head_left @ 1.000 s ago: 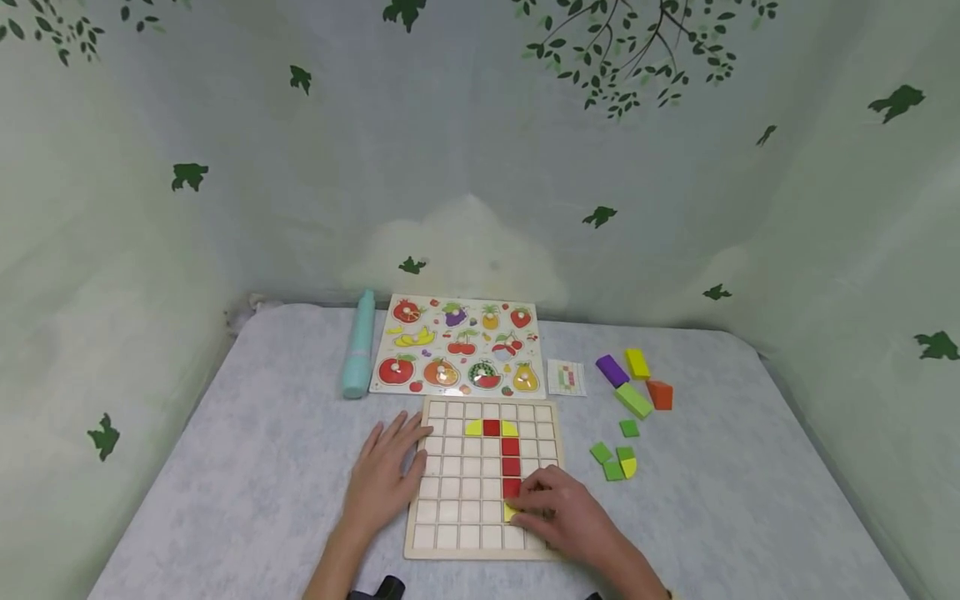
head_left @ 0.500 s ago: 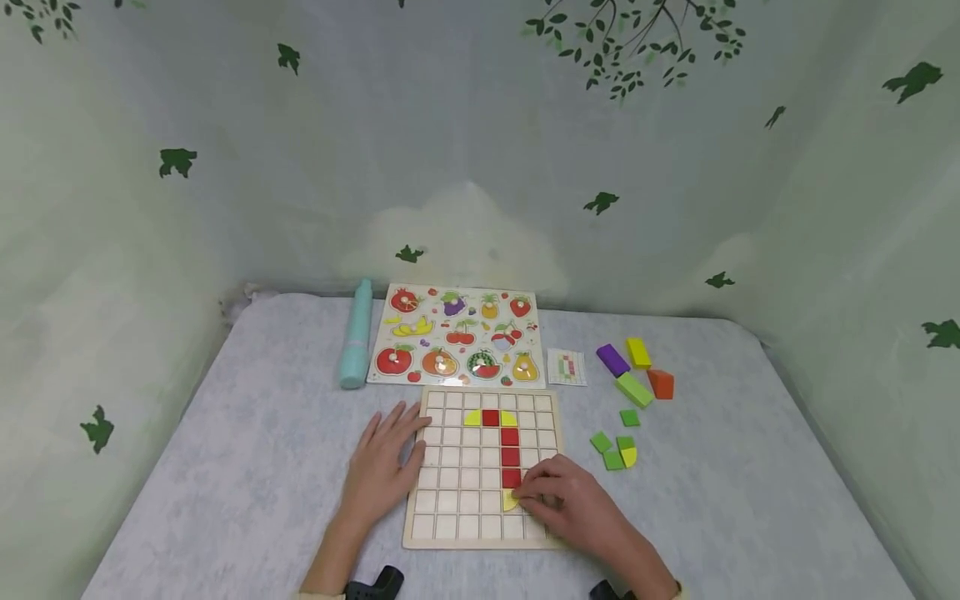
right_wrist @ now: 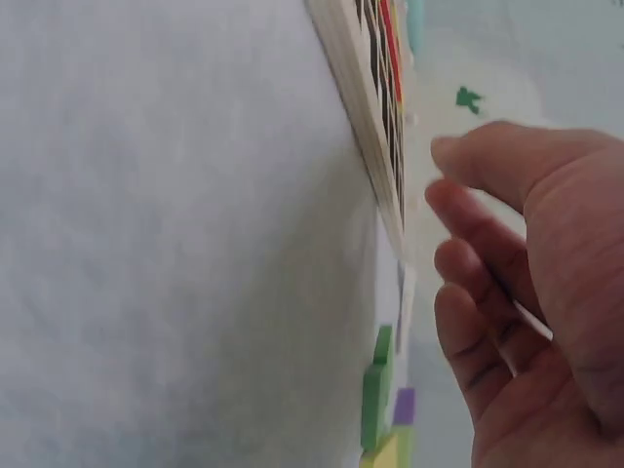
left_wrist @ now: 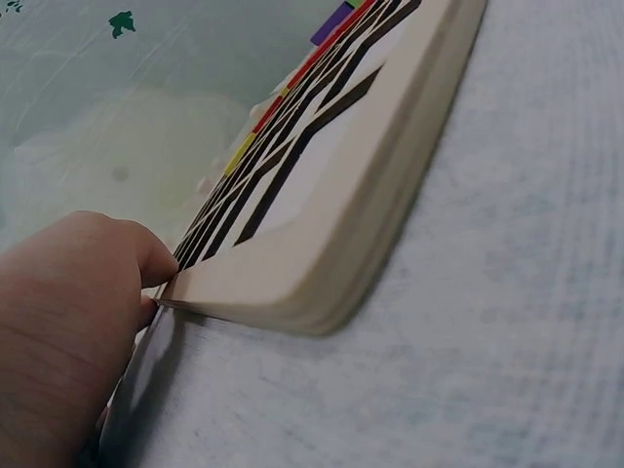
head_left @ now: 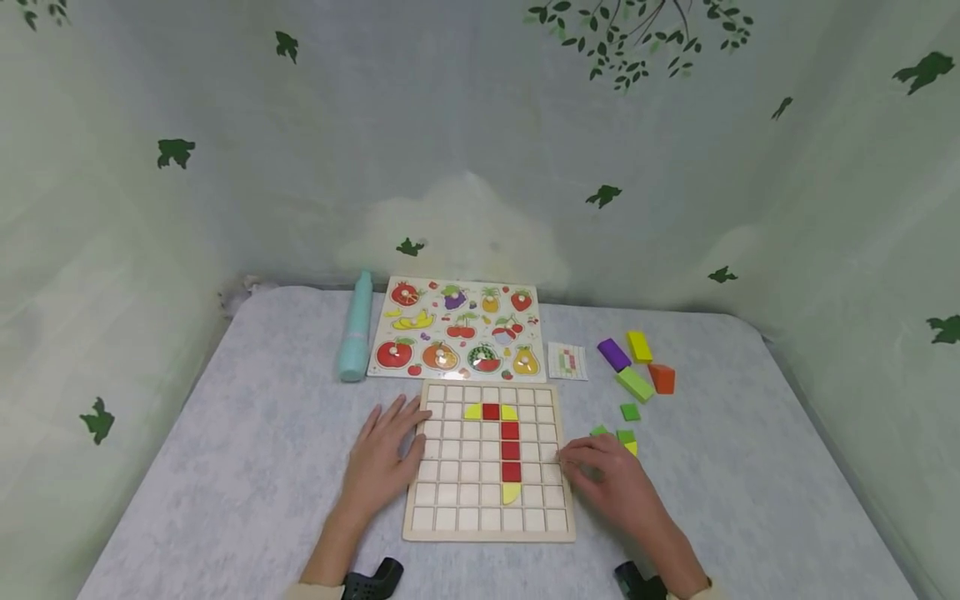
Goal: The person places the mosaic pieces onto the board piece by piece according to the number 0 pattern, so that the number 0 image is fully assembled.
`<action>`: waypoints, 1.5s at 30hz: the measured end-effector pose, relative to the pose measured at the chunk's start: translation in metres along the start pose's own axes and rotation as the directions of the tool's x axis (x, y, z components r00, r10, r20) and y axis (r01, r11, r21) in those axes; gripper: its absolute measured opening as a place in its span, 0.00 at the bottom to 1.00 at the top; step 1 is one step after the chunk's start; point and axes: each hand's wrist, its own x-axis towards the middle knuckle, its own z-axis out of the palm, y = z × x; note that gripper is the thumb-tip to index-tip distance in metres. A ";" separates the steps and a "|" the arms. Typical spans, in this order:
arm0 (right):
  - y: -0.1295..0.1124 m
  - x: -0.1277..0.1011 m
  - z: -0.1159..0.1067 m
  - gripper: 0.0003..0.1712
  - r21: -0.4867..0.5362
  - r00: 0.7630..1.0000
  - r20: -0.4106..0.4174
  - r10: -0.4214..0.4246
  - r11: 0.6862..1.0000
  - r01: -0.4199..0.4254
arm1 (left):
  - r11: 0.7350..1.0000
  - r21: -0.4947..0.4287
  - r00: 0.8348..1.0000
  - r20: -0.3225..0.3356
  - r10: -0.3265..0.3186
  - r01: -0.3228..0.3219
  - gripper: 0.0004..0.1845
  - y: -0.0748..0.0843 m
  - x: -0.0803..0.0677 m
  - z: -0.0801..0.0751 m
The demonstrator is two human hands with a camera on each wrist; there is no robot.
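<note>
A pale wooden grid board (head_left: 469, 471) lies flat on the cloth. Its cells hold several red square tiles (head_left: 510, 451) in a column, another red tile (head_left: 491, 412) in the top row, and yellow rounded tiles, including one (head_left: 511, 493) below the column. My left hand (head_left: 381, 462) rests against the board's left edge with its fingers extended. Just off the right edge hovers my right hand (head_left: 615, 479), its fingers loosely bent. In the right wrist view nothing sits between the thumb and fingers of that hand (right_wrist: 556, 263). It partly covers some loose green tiles (head_left: 626, 436).
Behind the board lie a fruit puzzle board (head_left: 457, 329), a teal bottle-shaped object (head_left: 356, 327) and a small printed card (head_left: 567, 362). Purple (head_left: 613, 355), yellow (head_left: 640, 347), light green (head_left: 635, 385) and orange (head_left: 662, 379) blocks lie at the back right, near a green tile (head_left: 631, 412).
My right hand has let go of the yellow rounded tile below the red column and moved right, off the board. The left hand stays at the board's edge. The head view has tilted slightly.
</note>
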 end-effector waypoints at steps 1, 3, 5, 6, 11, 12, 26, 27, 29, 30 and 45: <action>0.002 0.001 0.000 0.16 -0.018 1.000 -0.004 0.024 1.000 -0.024 | 1.000 -0.001 1.000 0.002 -0.002 0.002 0.20 0.000 0.000 0.000; 0.006 0.001 -0.002 0.17 -0.050 0.997 -0.011 0.080 0.996 -0.080 | 1.000 -0.006 1.000 0.005 -0.004 0.004 0.20 0.000 -0.001 0.001; 0.010 0.003 -0.004 0.18 -0.066 0.992 -0.013 0.127 0.990 -0.128 | 1.000 -0.006 1.000 0.005 -0.007 0.007 0.20 0.000 -0.002 0.002; 0.013 0.004 -0.006 0.19 -0.072 0.989 -0.014 0.149 0.986 -0.149 | 1.000 -0.006 1.000 0.004 -0.008 0.008 0.20 0.000 -0.003 0.003; 0.022 0.008 -0.013 0.23 -0.080 0.969 0.001 0.247 0.966 -0.246 | 1.000 -0.003 1.000 0.001 -0.016 0.016 0.19 0.000 -0.005 0.003; 0.023 0.009 -0.013 0.24 -0.086 0.963 0.009 0.268 0.960 -0.267 | 1.000 -0.003 1.000 0.002 -0.018 0.018 0.19 0.000 -0.006 0.004; 0.034 0.011 -0.007 0.19 -0.099 0.932 0.023 0.362 0.928 -0.358 | 1.000 -0.003 1.000 -0.002 0.000 0.000 0.19 -0.002 -0.001 0.006; 0.034 0.012 -0.007 0.18 -0.099 0.934 0.024 0.357 0.930 -0.353 | 1.000 -0.004 1.000 0.000 0.001 -0.001 0.19 -0.002 -0.001 0.006; 0.033 0.013 -0.008 0.17 -0.087 0.939 0.025 0.342 0.937 -0.339 | 1.000 -0.005 1.000 0.007 -0.002 0.002 0.20 -0.002 0.000 0.006; 0.032 0.014 -0.008 0.17 -0.075 0.943 0.023 0.332 0.941 -0.330 | 1.000 -0.003 1.000 0.009 -0.003 0.003 0.20 -0.002 0.001 0.005; -0.017 0.015 0.008 0.15 0.175 0.971 0.066 0.230 0.955 -0.239 | 1.000 0.003 1.000 0.004 -0.005 0.005 0.20 -0.002 -0.001 0.002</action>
